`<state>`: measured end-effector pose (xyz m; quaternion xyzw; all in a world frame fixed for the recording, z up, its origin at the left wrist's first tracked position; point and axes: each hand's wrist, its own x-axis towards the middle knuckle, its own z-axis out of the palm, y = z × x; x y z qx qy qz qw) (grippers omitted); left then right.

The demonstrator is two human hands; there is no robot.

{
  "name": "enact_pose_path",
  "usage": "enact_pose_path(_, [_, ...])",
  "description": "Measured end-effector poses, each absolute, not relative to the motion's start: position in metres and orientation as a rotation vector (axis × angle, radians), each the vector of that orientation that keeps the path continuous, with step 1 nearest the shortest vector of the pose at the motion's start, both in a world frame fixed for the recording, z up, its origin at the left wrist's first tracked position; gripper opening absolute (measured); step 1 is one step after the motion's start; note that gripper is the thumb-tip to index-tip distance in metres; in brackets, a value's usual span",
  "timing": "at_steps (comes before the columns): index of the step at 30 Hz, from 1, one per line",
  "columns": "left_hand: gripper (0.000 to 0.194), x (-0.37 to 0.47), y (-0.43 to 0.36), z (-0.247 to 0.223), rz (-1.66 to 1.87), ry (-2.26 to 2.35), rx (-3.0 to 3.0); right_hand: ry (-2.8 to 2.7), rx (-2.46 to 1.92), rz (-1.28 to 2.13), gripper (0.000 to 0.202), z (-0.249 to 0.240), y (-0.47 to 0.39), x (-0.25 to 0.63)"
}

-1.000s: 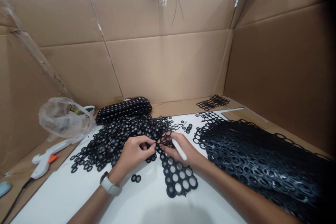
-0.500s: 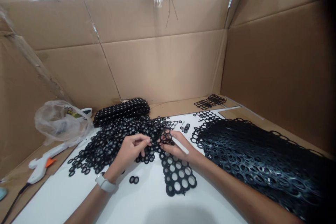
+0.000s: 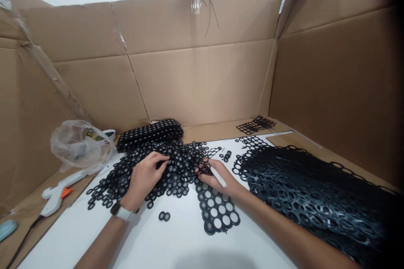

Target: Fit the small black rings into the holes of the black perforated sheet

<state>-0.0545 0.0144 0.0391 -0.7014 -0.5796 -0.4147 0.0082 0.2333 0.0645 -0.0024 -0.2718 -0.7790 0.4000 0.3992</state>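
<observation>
My left hand [image 3: 147,176], with a watch on its wrist, is over a heap of small black rings [image 3: 176,172]. Its thumb and forefinger come close together; whether a ring sits between them is too small to tell. My right hand [image 3: 219,176] grips the upper end of a black ring mesh strip [image 3: 217,210], whose lower part rests on the white board [image 3: 151,243]. A white stick-like tool [image 3: 218,176] also lies in my right hand, slanting across the fingers. Two joined rings [image 3: 164,216] lie below the heap.
A large pile of black ring mesh [image 3: 303,189] covers the right side. At the left are a white glue gun [image 3: 57,195] with a cord and a clear plastic bag [image 3: 82,147]. A black dotted pouch [image 3: 151,132] lies behind the heap. Cardboard walls [image 3: 202,80] surround the surface.
My left hand has moved left, away from my right hand, and over the ring heap. My right hand still holds the mesh strip and the white tool. The view has shifted slightly.
</observation>
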Motion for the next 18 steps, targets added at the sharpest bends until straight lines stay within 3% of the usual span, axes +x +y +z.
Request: enact_pose_path(18, [0.025,-0.005,-0.001,0.015,-1.069,-1.529,-2.599,-1.926,-0.717,0.97,0.012,0.002,0.06,0.231])
